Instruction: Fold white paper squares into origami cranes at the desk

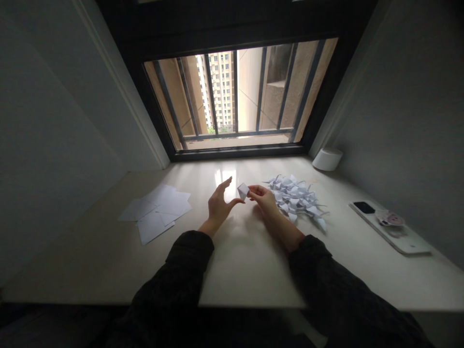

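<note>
We find a pale desk [239,270] beneath a barred window [237,96], with loose white paper sheets [155,212] to the left and a heap of folded paper cranes [295,199] to the right. A small folded paper piece [243,191] lies between the hands, above the desk and pinched by the nearer right hand [263,200]. The left hand [218,207] stands open, fingers spread, thumb extended toward the piece. We cannot establish its long axis at this size.
</note>
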A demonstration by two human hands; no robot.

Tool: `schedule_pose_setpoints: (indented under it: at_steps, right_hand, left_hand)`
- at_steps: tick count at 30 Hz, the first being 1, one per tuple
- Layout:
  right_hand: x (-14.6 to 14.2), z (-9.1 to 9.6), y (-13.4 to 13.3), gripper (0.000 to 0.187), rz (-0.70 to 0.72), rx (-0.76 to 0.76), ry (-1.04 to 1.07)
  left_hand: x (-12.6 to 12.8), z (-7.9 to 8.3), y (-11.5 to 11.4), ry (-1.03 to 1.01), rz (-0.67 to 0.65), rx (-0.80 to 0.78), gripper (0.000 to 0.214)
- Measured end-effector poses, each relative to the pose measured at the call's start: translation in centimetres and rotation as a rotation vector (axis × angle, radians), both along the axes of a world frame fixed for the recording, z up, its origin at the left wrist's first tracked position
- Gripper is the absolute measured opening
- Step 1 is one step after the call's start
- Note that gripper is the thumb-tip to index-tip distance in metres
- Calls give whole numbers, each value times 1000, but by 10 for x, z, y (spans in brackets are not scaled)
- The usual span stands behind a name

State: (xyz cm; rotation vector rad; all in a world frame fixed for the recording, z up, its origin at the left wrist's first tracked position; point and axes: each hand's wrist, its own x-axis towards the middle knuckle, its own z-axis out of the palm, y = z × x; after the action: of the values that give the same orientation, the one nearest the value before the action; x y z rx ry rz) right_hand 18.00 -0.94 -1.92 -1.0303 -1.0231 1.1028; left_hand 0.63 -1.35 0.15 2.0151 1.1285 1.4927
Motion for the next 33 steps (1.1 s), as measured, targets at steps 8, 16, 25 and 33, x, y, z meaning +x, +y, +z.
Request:
schedule_pose_setpoints:
  at_steps: [8,16,25,33]
  right_hand:
    - [-5,-2,1,45,86,110,17]
    - [-4,-1,-3,35,58,276,-289]
    - [-4,1,-5,25,117,312,-317]
    - [-5,-2,-5,26,180,274,-280]
  left_hand:
    - [4,-11,11,-295,-311,-622,43]
    - [6,-9,5,-417,-304,-713,42]
    - [5,-8,7,-413,-274,-692,36]
    - [5,-8,7,-432,-253,-661,35]
